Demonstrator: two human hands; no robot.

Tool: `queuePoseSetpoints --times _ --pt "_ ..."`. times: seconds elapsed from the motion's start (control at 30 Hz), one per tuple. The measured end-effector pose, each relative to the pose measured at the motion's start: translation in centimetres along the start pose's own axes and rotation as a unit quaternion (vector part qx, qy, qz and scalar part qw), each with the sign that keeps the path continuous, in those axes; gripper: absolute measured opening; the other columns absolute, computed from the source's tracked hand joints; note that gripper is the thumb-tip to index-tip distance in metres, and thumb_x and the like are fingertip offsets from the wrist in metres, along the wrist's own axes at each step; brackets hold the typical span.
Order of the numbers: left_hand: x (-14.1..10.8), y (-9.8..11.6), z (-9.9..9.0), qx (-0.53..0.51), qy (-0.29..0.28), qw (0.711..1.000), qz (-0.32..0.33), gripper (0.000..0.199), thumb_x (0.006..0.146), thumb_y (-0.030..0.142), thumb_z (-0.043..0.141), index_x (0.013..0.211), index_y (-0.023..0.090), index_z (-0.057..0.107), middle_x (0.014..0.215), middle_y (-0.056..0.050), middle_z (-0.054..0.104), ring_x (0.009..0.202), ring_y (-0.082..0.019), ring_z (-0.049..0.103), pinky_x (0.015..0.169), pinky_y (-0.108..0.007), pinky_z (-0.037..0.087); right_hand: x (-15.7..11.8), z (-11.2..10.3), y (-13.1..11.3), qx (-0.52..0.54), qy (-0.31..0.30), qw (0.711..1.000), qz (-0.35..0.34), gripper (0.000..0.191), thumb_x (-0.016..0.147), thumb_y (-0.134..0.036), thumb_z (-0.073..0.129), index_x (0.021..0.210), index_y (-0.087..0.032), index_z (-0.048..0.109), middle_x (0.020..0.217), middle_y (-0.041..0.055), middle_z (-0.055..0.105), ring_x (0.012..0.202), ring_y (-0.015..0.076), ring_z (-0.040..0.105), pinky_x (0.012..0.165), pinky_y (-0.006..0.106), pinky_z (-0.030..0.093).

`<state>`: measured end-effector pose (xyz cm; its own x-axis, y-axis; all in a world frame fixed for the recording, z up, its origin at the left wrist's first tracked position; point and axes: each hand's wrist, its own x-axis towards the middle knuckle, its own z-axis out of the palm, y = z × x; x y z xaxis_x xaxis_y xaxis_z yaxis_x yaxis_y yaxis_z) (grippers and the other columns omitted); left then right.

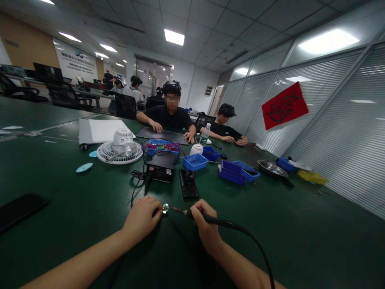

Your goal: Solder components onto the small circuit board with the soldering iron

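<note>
My left hand [143,216] is closed, its fingertips pinching the edge of a small green circuit board [165,208] just over the green table. My right hand [206,222] grips a soldering iron [195,214] by its black handle like a pen. The iron's tip points left and ends close to the board; whether they touch I cannot tell. From the handle a black cable curves down past my right forearm. Beyond my hands lies a black stand [189,184] with a round holder on top, and to its left sits a black soldering station box [161,166].
Behind the box, a blue tray [162,151] holds coloured wires. A white fan [120,150] stands left of it, a black phone [22,208] at far left. More blue bins [231,172] and a metal bowl [272,168] are to the right. Two people sit across the table [285,224].
</note>
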<state>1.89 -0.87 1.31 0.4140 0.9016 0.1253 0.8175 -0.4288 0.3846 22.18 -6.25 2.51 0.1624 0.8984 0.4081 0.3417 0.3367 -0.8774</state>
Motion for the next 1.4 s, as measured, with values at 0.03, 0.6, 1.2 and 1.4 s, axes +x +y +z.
queuePoseSetpoints --times 0.03,0.6,1.2,1.4 --pt "0.0 0.0 0.0 0.0 -0.001 1.0 -0.001 0.021 0.086 0.029 0.047 0.08 0.023 0.066 0.086 -0.002 0.066 0.089 -0.02 0.054 0.074 -0.031 0.032 0.0 0.0 0.0 0.001 -0.002 1.0 0.0 0.021 0.08 -0.024 0.053 0.06 -0.02 0.05 0.053 -0.0048 0.046 0.05 0.012 0.043 0.049 0.023 0.035" --pt "0.0 0.3 -0.2 -0.004 -0.005 1.0 -0.003 0.023 0.086 0.029 0.045 0.081 0.022 0.066 0.088 -0.002 0.067 0.09 -0.02 0.054 0.076 -0.032 0.034 0.2 -0.1 0.0 -0.012 -0.053 0.999 0.0 0.021 0.081 -0.023 0.052 0.06 -0.019 0.05 0.058 -0.0032 0.05 0.054 0.0121 0.046 0.053 0.023 0.037" --pt "0.0 0.1 -0.1 -0.011 -0.007 1.0 0.001 0.023 0.088 0.032 0.046 0.081 0.022 0.066 0.088 -0.002 0.067 0.093 -0.021 0.055 0.077 -0.032 0.035 -0.9 0.3 0.9 -0.106 -0.07 0.978 -0.168 0.018 0.083 -0.018 0.049 0.065 -0.021 0.048 0.064 -0.0028 0.046 0.057 0.0123 0.047 0.056 0.025 0.037" --pt "0.0 0.1 -0.2 -0.007 -0.006 1.0 -0.005 0.023 0.087 0.031 0.046 0.081 0.023 0.066 0.088 -0.002 0.067 0.092 -0.02 0.055 0.077 -0.031 0.035 -1.2 0.4 0.7 -0.106 -0.061 0.967 -0.222 0.017 0.081 -0.015 0.048 0.066 -0.021 0.048 0.06 -0.0027 0.044 0.056 0.0137 0.046 0.054 0.027 0.037"
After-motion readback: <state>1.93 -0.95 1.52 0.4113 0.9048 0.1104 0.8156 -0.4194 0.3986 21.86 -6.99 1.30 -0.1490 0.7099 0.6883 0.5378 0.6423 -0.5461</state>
